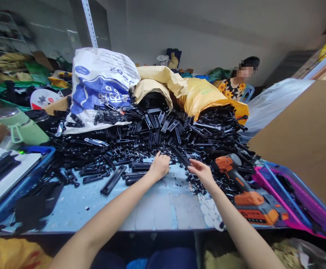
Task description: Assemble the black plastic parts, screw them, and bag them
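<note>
My right hand (201, 172) grips the near end of a long black plastic strip (180, 156), which slants away to the upper left. My left hand (160, 166) is closed at the near edge of a heap of small screws (143, 153); whatever its fingers pinch is hidden. Just left of that hand lie long black assembled parts (140, 166), and one more (113, 181) rests at an angle on the blue tabletop (90, 203). Behind both hands spreads a large pile of black plastic pieces (157, 127).
An orange cordless drill (244, 183) lies at right beside a pink basket (266, 190). White round discs (210, 213) sit near the front edge. A white sack (101, 82) and a yellow sack (208, 95) spill parts. At left are a green bottle (25, 127) and a blue tray (43, 150). A person (233, 87) sits behind.
</note>
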The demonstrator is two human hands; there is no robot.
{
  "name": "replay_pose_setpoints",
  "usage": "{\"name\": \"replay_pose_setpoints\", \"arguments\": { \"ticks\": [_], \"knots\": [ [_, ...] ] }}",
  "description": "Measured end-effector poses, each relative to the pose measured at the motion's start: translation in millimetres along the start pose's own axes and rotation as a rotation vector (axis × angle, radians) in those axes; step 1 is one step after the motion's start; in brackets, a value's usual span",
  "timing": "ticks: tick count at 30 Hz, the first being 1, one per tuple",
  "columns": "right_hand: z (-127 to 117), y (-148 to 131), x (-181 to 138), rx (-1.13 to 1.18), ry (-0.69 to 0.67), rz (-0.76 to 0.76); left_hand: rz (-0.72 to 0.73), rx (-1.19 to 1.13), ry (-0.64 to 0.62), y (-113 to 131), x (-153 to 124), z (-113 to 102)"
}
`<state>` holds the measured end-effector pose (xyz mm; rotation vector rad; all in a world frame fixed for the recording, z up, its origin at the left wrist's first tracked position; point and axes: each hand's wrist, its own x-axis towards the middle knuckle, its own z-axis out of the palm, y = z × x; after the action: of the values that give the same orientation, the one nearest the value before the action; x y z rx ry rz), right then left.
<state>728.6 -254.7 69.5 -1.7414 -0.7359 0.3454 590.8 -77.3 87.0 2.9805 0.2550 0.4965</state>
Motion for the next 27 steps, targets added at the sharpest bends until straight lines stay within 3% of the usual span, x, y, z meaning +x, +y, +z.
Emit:
{"name": "replay_pose_setpoints", "arguments": {
  "ticks": [4, 6, 8, 10, 12, 14, 16, 18, 23, 27],
  "knots": [
    [-27, 1, -48, -0.084, -0.474, -0.122, -0.059, -0.131, 0.055, -8, -60, -57],
    [-18, -3, -61, -0.263, -0.587, -0.216, -0.067, -0.125, -0.049, -4, -91, -79],
    [6, -7, -69, -0.538, -0.466, -0.242, -0.065, 0.0, -0.203, 4, -114, -84],
    [40, -13, -76, -0.812, -0.258, -0.142, -0.071, 0.081, -0.296, 11, -126, -70],
    [73, -18, -81, -0.977, -0.171, 0.006, -0.111, 0.027, -0.263, 10, -127, -45],
    [97, -23, -83, -1.004, -0.178, 0.078, -0.18, -0.097, -0.167, 0, -123, -21],
    [108, -27, -82, -0.894, -0.181, 0.045, -0.222, -0.163, -0.11, -13, -121, -6],
    [109, -30, -80, -0.618, -0.207, 0.017, -0.259, -0.271, -0.043, -19, -122, -3],
    [113, -37, -91, 0.199, -0.359, 0.176, -0.428, -0.736, 0.133, -1, -135, -19],
    [120, -40, -100, 0.368, -0.449, 0.16, -0.445, -0.776, 0.218, 17, -140, -32]
  ]
}}
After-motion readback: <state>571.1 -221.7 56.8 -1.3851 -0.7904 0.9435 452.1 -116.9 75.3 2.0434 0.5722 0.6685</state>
